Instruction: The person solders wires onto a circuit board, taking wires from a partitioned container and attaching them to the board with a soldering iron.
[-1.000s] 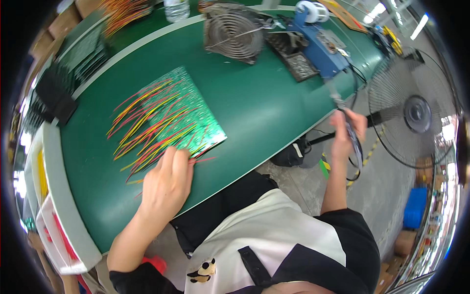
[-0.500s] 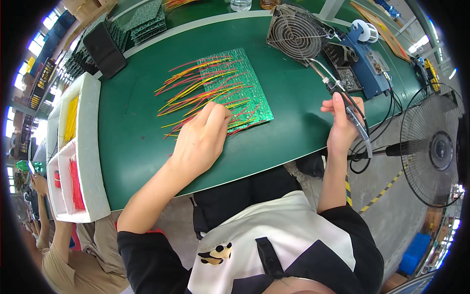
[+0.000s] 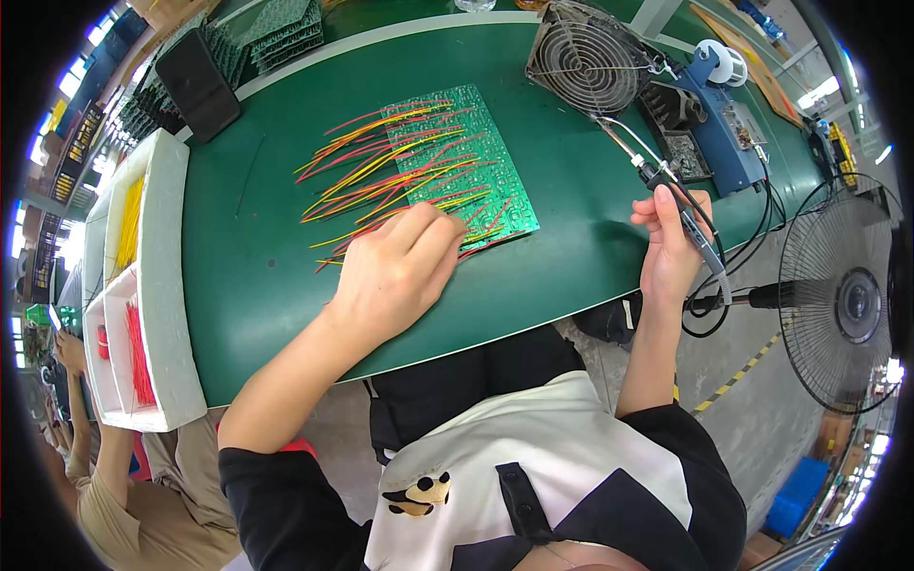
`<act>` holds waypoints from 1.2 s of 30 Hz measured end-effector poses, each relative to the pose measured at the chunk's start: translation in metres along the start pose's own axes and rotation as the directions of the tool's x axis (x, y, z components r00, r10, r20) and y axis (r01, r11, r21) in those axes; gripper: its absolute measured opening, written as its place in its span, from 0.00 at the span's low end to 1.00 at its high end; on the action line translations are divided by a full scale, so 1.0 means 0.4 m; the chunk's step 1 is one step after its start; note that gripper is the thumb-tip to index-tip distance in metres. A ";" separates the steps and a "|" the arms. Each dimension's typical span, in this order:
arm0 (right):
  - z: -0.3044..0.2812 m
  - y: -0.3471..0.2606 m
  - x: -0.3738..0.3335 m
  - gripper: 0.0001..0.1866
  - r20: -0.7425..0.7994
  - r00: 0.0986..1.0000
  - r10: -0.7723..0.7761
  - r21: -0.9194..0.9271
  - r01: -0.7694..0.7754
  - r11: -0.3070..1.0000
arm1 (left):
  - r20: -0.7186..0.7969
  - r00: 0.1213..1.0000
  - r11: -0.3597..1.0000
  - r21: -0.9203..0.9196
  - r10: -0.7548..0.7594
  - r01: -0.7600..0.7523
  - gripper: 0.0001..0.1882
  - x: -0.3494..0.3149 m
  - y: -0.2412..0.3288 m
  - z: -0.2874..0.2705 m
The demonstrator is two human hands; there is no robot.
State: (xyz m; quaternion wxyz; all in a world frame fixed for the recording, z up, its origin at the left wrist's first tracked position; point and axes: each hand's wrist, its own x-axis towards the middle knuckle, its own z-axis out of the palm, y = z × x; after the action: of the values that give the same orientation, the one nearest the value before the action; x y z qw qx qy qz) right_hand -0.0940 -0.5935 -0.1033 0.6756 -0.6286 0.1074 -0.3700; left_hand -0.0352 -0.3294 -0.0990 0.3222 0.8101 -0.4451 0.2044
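A green circuit board (image 3: 500, 176) lies on the bench, with red and yellow wires (image 3: 371, 157) standing off it toward the left. Over the near edge of the board is my left hand (image 3: 395, 271), its fingers curled and pinched among the nearest wires. The fingertips are hidden, so what they grip does not show. To the right, past the bench edge, my right hand (image 3: 674, 249) is closed round a soldering iron (image 3: 702, 249) with a solder feed tube on it. The iron points up and left, its tip near the small fan and away from the board.
A square fan with a wire grille (image 3: 587, 62) stands at the back, beside a blue solder feeder (image 3: 719, 124) with a white spool. A white foam box (image 3: 167, 276) of yellow and red wires sits left, below a black phone-like slab (image 3: 198, 84). A floor fan (image 3: 852, 295) stands right.
My left hand has shifted slightly right along the board's near edge, fingers still pinched. The right hand holds the iron much as before. The whole view has moved a little.
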 end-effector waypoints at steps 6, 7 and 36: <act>0.002 0.006 0.004 0.09 -0.019 1.000 0.004 0.008 -0.004 1.000 | 0.046 0.999 1.000 0.027 -0.004 0.003 0.08 -0.011 0.008 0.010; 0.002 0.007 0.004 0.09 -0.020 1.000 0.009 -0.002 -0.009 1.000 | 0.043 0.999 0.999 0.039 -0.019 0.018 0.08 -0.012 0.006 0.012; 0.004 -0.025 -0.117 0.10 0.282 0.956 0.084 0.106 -0.118 0.987 | 0.112 0.990 0.996 -0.015 -0.083 0.085 0.09 -0.017 0.001 -0.001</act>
State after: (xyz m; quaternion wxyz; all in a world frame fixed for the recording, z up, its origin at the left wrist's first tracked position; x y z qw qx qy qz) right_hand -0.1296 -0.5620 -0.1085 0.7390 -0.6255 0.0216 -0.2493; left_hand -0.0391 -0.3253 -0.1029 0.3134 0.8350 -0.4298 0.1409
